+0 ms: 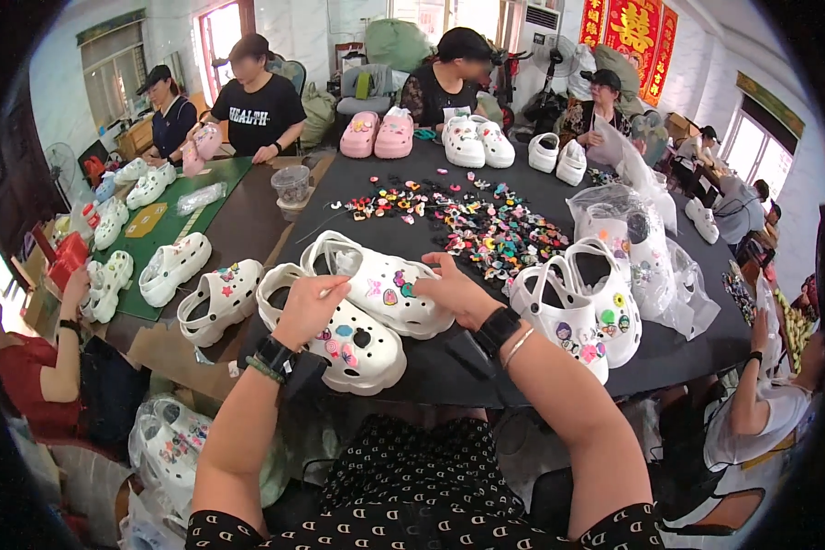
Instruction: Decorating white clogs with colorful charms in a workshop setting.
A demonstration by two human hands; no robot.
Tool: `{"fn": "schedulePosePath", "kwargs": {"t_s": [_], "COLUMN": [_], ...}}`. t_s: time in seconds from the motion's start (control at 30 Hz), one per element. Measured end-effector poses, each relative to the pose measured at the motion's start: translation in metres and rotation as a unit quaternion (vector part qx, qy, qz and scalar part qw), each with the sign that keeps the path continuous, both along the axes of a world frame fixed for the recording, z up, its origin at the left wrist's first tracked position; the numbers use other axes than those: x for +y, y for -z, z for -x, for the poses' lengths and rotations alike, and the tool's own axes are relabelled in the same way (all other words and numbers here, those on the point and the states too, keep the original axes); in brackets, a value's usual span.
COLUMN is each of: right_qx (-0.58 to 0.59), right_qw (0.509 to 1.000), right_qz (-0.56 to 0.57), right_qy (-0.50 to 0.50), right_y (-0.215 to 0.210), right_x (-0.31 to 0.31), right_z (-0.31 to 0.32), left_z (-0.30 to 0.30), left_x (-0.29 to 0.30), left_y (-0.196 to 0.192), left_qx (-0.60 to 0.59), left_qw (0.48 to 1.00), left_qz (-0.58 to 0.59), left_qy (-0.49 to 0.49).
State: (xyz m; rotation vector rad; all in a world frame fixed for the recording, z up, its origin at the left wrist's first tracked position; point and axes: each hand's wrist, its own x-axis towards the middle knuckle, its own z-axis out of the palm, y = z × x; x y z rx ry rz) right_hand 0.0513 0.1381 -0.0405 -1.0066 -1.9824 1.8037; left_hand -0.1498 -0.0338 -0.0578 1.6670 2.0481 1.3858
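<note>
A white clog with colourful shoe charms lies at a slant on the dark table in front of me. My right hand grips its toe end, thumb and fingers against a charm on the upper. Close to its heel strap, my left hand is closed in a pinch; what the fingertips hold, if anything, is too small to name. Below the left hand sits a second white clog with a blue charm and pink ones, its opening partly hidden by that hand.
Loose shoe charms are heaped mid-table. Charmed white clogs stand at right beside plastic-wrapped ones; another white clog is at left. A clear tub stands farther back. Pink clogs sit at the far edge. Several people work around the table.
</note>
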Motion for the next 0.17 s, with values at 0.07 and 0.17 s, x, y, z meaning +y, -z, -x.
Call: {"fn": "schedulePosePath", "kwargs": {"t_s": [0.07, 0.17], "right_qx": [0.079, -0.023], "right_qw": [0.995, 0.944], "right_qz": [0.045, -0.330], "right_qy": [-0.029, -0.015], "right_y": [0.005, 0.029], "right_x": [-0.005, -0.010], "right_z": [-0.008, -0.007], "left_z": [-0.001, -0.002], "left_x": [-0.002, -0.001], "left_y": [0.000, -0.005], "left_qx": [0.016, 0.054], "left_qw": [1.000, 0.998], "left_qz": [-0.012, 0.017], "left_qy": [-0.011, -0.015]}}
